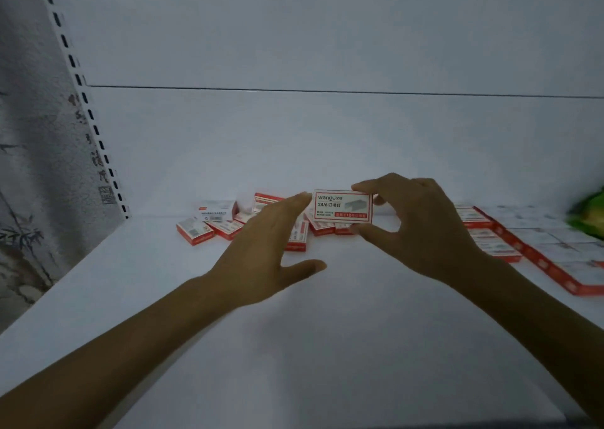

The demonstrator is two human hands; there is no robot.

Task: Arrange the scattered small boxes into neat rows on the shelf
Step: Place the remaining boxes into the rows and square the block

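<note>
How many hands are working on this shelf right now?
2. The left hand reaches open beside the raised box; the right hand pinches that box above the shelf.

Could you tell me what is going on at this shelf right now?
A person is sorting small red-and-white boxes on a white shelf. Their right hand pinches one box between thumb and fingers, lifted with its printed face toward the camera. The left hand is open, fingertips close to that box's left edge. Behind the hands a scattered pile lies jumbled, while neat rows lie flat to the right.
</note>
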